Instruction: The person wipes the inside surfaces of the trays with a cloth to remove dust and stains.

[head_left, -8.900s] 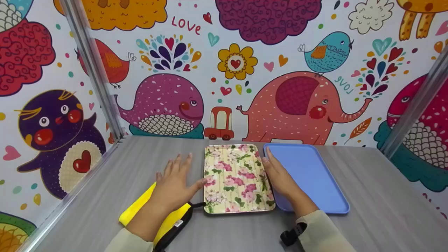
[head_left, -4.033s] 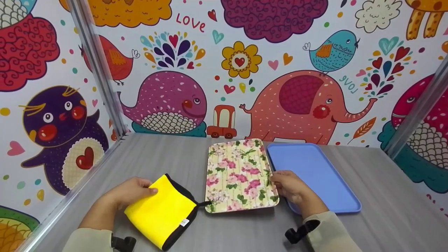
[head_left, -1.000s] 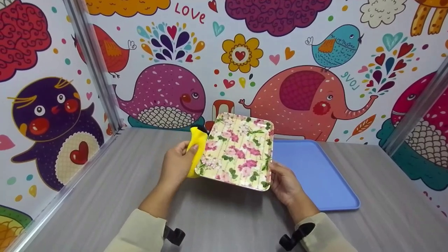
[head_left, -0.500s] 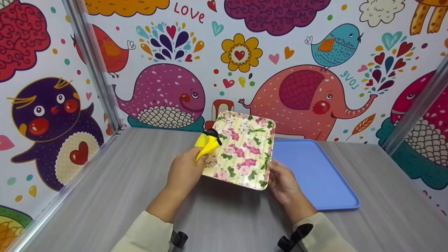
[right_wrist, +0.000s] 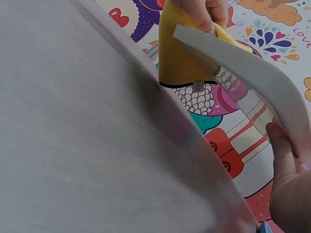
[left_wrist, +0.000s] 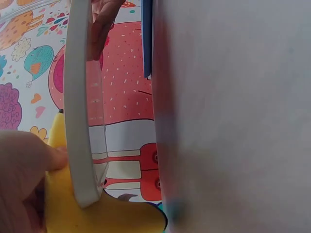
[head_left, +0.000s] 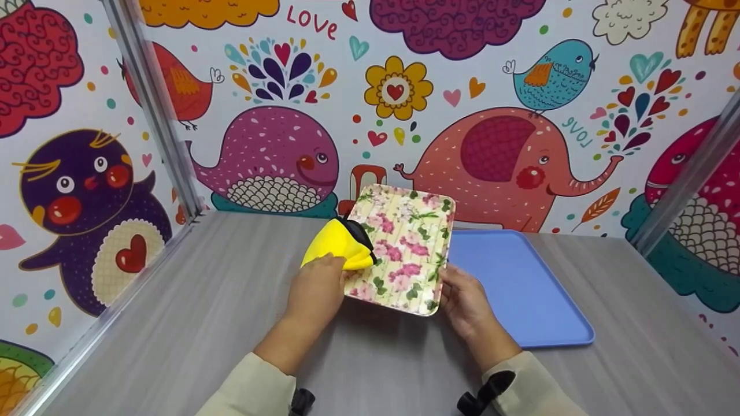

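A rectangular floral tray [head_left: 407, 248] hangs tilted above the table in the head view. My right hand [head_left: 469, 303] grips it by its right edge; in the right wrist view, fingers of that hand [right_wrist: 279, 145] reach under the tray. My left hand [head_left: 317, 289] holds a yellow cloth [head_left: 335, 245] with black edging against the tray's left part, covering some of the pattern. In the left wrist view the cloth [left_wrist: 116, 213] wraps both sides of the tray's pale rim [left_wrist: 77, 97], with the thumb pressing on it. Some left fingers are hidden.
A blue tray [head_left: 520, 289] lies flat on the grey table [head_left: 173, 323], to the right of the floral one and partly behind my right hand. Printed cartoon walls [head_left: 393, 34] stand at the back and left, with metal posts [head_left: 153, 110] at the corners.
Earlier the floral tray and cloth lay on the table; both have been picked up. Lately my left hand has moved right, bringing the cloth from beside the tray onto its left part.
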A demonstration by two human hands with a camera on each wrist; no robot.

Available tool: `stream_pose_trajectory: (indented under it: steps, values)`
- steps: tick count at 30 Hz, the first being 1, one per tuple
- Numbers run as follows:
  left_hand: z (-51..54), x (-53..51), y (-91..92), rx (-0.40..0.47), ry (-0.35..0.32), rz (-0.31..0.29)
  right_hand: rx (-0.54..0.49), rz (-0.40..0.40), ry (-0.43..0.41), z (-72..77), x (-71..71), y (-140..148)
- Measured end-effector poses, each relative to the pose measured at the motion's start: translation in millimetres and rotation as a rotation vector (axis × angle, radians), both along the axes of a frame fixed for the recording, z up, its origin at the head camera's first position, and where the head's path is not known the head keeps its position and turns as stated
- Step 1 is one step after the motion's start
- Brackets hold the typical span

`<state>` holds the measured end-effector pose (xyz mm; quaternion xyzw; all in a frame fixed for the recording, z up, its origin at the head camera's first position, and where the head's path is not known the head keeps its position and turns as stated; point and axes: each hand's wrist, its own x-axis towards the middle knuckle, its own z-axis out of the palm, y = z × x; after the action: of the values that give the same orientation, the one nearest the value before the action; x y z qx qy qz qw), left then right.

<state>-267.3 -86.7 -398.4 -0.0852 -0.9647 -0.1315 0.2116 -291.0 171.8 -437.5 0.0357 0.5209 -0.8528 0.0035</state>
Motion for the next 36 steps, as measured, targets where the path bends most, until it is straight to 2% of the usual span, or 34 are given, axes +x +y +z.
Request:
stream_pose_trajectory:
  steps: [6, 15, 25, 33, 36]
  values:
    - [-3.3, 3.1, 6.3, -0.116, 0.045, 0.014, 0.035, 0.008, 0.011, 1.3, 1.3, -2]
    - [-6.5, 7.0, 13.6, -0.216, 0.096, 0.066, 0.037, 0.004, 0.009, 1.3, 3.1, -5]
    - [-8.6, 8.4, 19.3, -0.242, 0.141, 0.084, 0.013, 0.000, 0.015, 1.8, 4.5, -7]
    - [-11.4, 9.8, 26.3, -0.241, 0.185, 0.055, 0.011, 0.015, 0.022, 2.1, 3.4, -6]
    - [-11.0, 10.6, 30.2, -0.245, 0.182, 0.046, 0.012, 0.030, 0.029, 2.5, 3.5, -6]
